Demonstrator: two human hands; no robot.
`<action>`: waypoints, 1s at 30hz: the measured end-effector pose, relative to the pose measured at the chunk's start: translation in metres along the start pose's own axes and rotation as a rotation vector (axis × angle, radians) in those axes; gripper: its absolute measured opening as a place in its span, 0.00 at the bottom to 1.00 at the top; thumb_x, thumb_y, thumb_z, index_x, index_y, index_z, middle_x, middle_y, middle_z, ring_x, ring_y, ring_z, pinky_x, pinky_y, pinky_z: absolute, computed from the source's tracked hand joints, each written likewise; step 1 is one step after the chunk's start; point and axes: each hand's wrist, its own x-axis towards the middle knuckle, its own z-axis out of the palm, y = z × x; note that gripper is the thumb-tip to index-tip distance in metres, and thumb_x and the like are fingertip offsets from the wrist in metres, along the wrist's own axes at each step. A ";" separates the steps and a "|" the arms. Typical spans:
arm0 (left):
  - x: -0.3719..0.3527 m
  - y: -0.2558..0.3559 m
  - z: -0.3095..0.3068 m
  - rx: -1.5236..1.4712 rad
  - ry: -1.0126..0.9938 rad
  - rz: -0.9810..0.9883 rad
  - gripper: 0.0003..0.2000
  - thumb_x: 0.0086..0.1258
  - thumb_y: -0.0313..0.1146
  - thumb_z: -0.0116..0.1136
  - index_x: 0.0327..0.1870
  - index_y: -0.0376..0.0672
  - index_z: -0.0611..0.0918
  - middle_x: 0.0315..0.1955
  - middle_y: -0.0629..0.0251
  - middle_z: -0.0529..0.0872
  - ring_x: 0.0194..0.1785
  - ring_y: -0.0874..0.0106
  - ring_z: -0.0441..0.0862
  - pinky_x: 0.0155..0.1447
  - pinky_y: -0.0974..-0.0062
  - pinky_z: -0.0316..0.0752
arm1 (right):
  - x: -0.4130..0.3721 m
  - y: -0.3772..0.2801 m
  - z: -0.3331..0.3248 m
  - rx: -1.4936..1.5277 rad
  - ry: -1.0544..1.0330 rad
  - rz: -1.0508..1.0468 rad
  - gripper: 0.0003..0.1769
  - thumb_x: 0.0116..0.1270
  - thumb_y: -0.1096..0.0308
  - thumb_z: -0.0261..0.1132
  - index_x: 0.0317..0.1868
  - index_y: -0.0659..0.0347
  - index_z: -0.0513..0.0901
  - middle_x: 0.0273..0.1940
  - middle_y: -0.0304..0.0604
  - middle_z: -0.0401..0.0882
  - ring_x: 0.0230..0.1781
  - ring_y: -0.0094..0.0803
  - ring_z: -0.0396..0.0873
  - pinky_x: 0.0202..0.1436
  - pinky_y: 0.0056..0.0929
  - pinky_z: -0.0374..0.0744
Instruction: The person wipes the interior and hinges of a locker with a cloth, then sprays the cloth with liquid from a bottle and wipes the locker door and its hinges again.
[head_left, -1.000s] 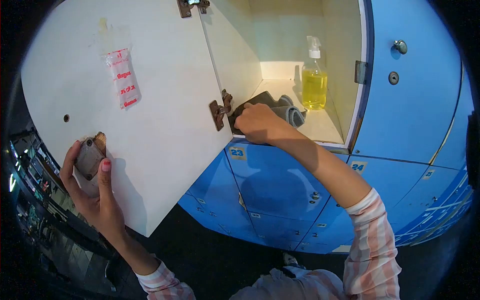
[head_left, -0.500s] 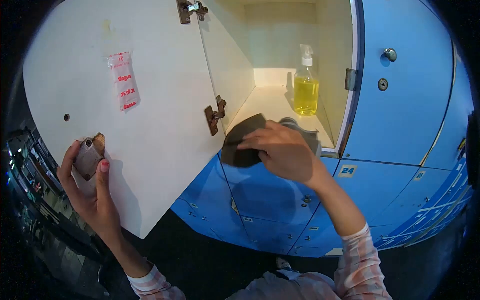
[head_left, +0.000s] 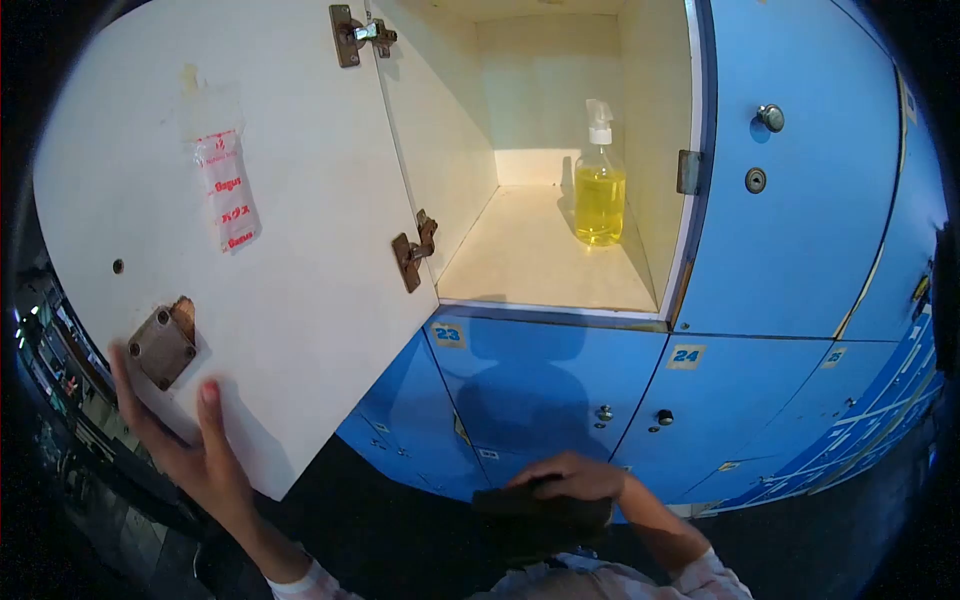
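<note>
My left hand (head_left: 195, 450) is open at the inner face of the white locker door (head_left: 290, 330), its fingers and thumb apart. They lie just below the metal lock plate (head_left: 163, 348), which is screwed to the door. Low in front of my body, my right hand (head_left: 575, 478) is closed on a dark grey cloth (head_left: 540, 520), partly lost in shadow. A clear spray bottle (head_left: 600, 205) of yellow liquid stands upright on the floor of the open locker (head_left: 535, 250).
Rusty hinges (head_left: 410, 262) carry the swung-out door. A small packet with red print (head_left: 228, 190) is fixed to it. Blue lockers (head_left: 800, 230) with knobs and number labels spread below and to the right. Dark floor shows underneath.
My right hand has drawn the cloth out of the locker and down toward my body. My left hand's fingers have slid off the lock plate to just below it.
</note>
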 end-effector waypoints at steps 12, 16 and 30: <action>-0.247 0.071 0.017 -0.450 -0.905 -0.577 0.34 0.52 0.40 0.65 0.57 0.36 0.64 0.57 0.52 0.64 0.61 0.59 0.62 0.62 0.61 0.57 | -0.008 0.056 0.056 0.593 0.463 0.165 0.17 0.62 0.67 0.57 0.52 0.57 0.71 0.50 0.40 0.70 0.52 0.31 0.67 0.56 0.33 0.65; -0.293 0.074 0.015 -0.908 -0.966 -1.427 0.28 0.54 0.31 0.63 0.56 0.35 0.66 0.49 0.57 0.73 0.51 0.67 0.71 0.54 0.69 0.66 | 0.001 0.050 0.050 0.666 0.577 0.149 0.19 0.58 0.66 0.61 0.50 0.59 0.71 0.44 0.38 0.72 0.47 0.28 0.69 0.52 0.25 0.66; -0.243 0.057 0.042 -0.764 -0.773 -1.411 0.09 0.55 0.24 0.61 0.35 0.36 0.75 0.28 0.68 0.79 0.32 0.80 0.74 0.38 0.81 0.69 | -0.005 0.069 0.025 0.156 0.384 0.320 0.33 0.59 0.48 0.60 0.59 0.59 0.65 0.56 0.54 0.67 0.55 0.47 0.67 0.56 0.40 0.67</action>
